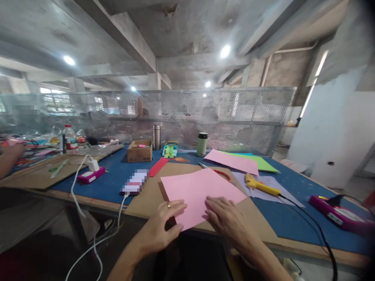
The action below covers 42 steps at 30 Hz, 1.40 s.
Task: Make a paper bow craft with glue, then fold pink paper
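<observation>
A sheet of pink paper [193,191] lies tilted over a brown cardboard sheet [258,224] at the table's front edge. My left hand [161,224] grips its lower left edge, fingers on top and thumb at the near corner; a ring is on one finger. Across the sheet's lower right part, my right hand [227,214] rests with fingers stretched out flat. Behind the pink paper, scissors with a red handle [223,175] are partly covered by it. A yellow glue gun [260,185] lies to the right on a pale purple sheet [284,191].
A phone [135,182] with a white cable and a red strip [158,167] lie left. Farther back stand a cardboard box [140,151], a steel flask [157,137] and a green bottle [202,144]. A purple power strip [340,214] sits right. Another person's hand [13,150] is far left.
</observation>
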Each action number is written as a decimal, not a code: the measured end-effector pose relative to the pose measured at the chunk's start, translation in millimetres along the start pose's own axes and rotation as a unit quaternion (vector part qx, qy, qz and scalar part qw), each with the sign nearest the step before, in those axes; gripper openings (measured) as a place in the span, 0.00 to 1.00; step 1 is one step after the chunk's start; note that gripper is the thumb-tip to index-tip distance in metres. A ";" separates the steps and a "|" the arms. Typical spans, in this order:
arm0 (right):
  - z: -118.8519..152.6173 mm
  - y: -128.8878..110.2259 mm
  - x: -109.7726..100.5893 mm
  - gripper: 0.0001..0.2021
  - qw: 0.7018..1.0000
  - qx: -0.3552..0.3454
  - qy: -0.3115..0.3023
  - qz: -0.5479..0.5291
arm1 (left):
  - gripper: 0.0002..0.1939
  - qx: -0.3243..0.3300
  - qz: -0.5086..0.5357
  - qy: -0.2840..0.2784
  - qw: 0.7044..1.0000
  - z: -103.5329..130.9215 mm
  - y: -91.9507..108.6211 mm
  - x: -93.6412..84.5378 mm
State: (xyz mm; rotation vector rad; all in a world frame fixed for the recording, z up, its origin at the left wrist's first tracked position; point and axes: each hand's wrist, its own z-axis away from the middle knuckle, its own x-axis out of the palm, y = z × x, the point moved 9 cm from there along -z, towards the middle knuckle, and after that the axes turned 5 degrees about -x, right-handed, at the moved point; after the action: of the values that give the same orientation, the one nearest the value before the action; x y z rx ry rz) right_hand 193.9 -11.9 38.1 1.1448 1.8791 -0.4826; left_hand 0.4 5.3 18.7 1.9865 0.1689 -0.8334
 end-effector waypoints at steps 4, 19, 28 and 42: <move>4.4 -1.5 -4.4 0.10 1.000 0.025 -0.005 -0.001 | 0.40 0.009 -0.035 -0.046 0.998 9.3 -5.8 4.2; 13.3 -11.8 -19.0 0.06 0.997 0.064 0.008 -0.052 | 0.16 0.120 -0.083 0.070 0.987 2.1 -17.8 -1.0; 13.9 -5.2 -17.3 0.09 0.997 0.050 0.015 -0.064 | 0.21 0.119 -0.236 0.132 0.955 1.6 11.0 -9.5; 13.1 -2.5 -21.0 0.12 0.993 0.055 0.032 -0.098 | 0.25 0.108 -0.127 0.037 0.985 -18.8 -6.0 1.6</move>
State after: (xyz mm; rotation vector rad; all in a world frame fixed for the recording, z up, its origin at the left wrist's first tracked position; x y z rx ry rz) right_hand 202.2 -33.1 47.9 1.0621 2.0537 -0.6732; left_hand 8.2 23.4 19.5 2.2327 0.3969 -0.9728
